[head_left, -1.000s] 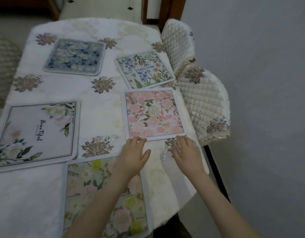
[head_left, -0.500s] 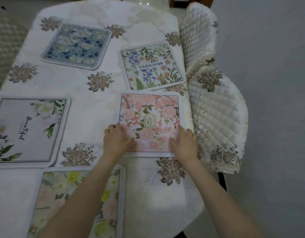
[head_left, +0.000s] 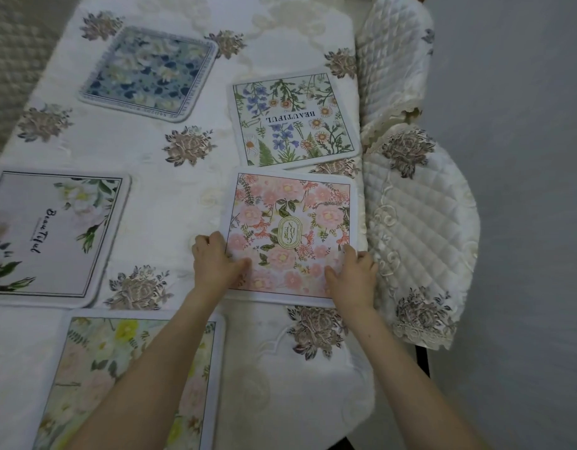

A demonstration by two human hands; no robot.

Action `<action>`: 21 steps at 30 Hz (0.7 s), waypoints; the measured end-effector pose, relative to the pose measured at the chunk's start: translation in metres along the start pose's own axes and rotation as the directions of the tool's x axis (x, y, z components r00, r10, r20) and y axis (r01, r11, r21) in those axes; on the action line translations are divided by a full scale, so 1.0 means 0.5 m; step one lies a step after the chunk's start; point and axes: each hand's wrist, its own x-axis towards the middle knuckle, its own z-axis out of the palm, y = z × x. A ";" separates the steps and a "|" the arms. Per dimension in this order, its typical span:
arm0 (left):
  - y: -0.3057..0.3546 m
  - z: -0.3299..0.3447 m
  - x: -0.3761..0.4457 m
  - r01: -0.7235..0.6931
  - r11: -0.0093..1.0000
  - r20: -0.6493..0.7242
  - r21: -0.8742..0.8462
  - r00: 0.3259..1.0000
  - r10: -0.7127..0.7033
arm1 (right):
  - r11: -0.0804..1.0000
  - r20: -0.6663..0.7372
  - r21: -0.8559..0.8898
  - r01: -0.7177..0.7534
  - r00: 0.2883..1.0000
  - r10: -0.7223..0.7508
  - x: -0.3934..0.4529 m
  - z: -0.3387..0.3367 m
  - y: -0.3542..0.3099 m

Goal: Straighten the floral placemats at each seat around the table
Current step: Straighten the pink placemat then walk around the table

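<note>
1. The left hand [head_left: 215, 261] grips the near left corner of the pink placemat [head_left: 292, 237]; the thumb lies on top of the print and the fingers curl over the left edge, pinching the mat.
2. The right hand [head_left: 352, 277] grips the near right corner of the same mat, thumb on the print and fingers curled at the right edge, closed on it.
3. The pink placemat lies flat near the right edge of the table [head_left: 183, 164], just near of the placemat with blue and orange flowers [head_left: 295, 120]. It is roughly square, so no long axis stands out. Its edges run slightly skewed to the table edge, and the oval label in its middle reads sideways.
4. The mat with blue and orange flowers has its word upside down from this view and is rotated a little; its near edge almost touches the pink mat's far edge.
5. At the far left lies a blue placemat [head_left: 149, 73], turned clearly askew.
6. The grey placemat [head_left: 53, 235] is cut off by the left frame edge, and the yellow placemat [head_left: 95, 378] is cut off at the bottom and partly hidden under the left forearm.
7. A quilted chair cover [head_left: 420, 228] sits just right of the table.
</note>
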 end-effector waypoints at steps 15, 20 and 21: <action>0.030 0.026 -0.044 0.010 0.995 -0.014 0.095 1.000 -0.009 | 0.999 0.052 0.015 -0.036 0.998 0.035 -0.013 -0.012 0.048; 0.048 0.035 -0.065 -0.185 0.936 -0.031 0.298 0.979 0.204 | 0.973 0.010 -0.122 0.198 0.980 -0.198 -0.019 -0.007 0.040; 0.051 0.044 -0.074 -0.275 0.908 -0.005 0.315 0.957 0.291 | 0.958 0.021 -0.134 0.255 0.967 -0.255 -0.022 -0.003 0.037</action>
